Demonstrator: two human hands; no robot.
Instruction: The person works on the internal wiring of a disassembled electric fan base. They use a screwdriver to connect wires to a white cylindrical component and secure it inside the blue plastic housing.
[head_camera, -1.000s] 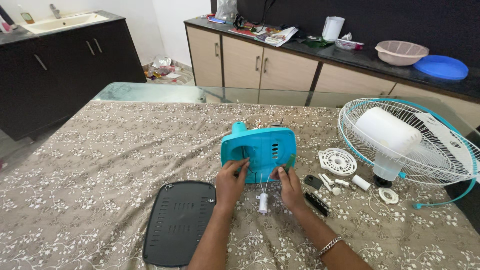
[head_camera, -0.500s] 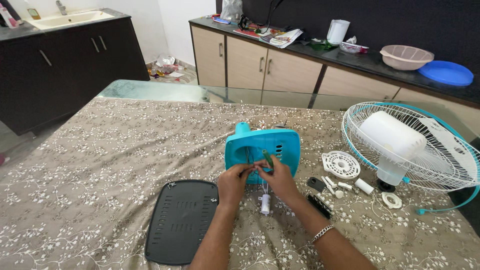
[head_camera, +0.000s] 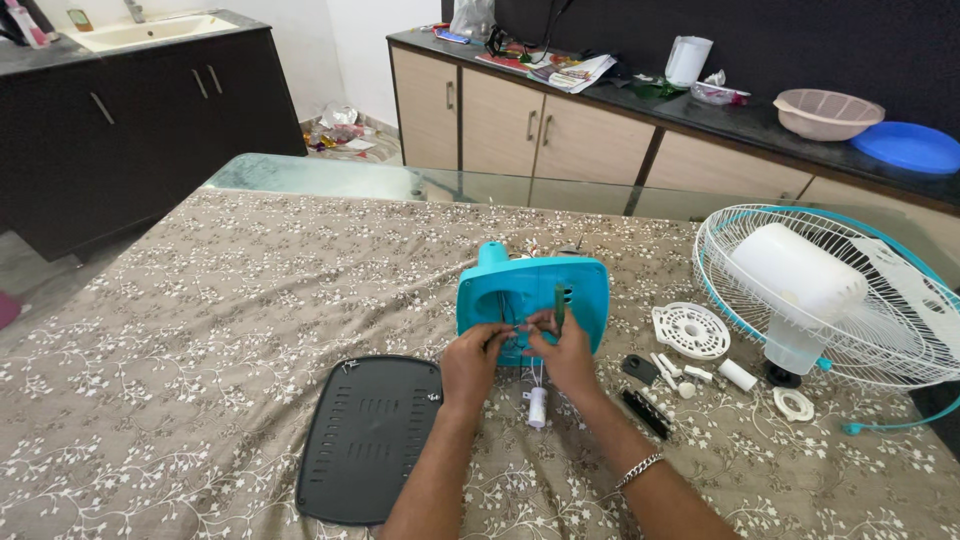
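Observation:
A teal plastic fan housing (head_camera: 585, 285) lies open-side up on the patterned tablecloth (head_camera: 200, 330). Both my hands meet at its near edge. My left hand (head_camera: 468, 365) pinches thin wires at the opening. My right hand (head_camera: 568, 355) touches the same wires and holds a slim dark green tool (head_camera: 560, 298) that points upward. A small white cylinder (head_camera: 537, 408) hangs on wires from the housing and rests on the cloth between my wrists.
A black vented cover plate (head_camera: 370, 435) lies left of my arms. To the right are a white round vented disc (head_camera: 690, 330), small white and black parts (head_camera: 690, 378), a white ring (head_camera: 793, 403) and a white fan motor in its wire grille (head_camera: 900, 340). Cabinets stand behind the table.
My hands have moved from the sides of the teal housing up to its opening and come together on the wires. The green tool now stands up in my right hand.

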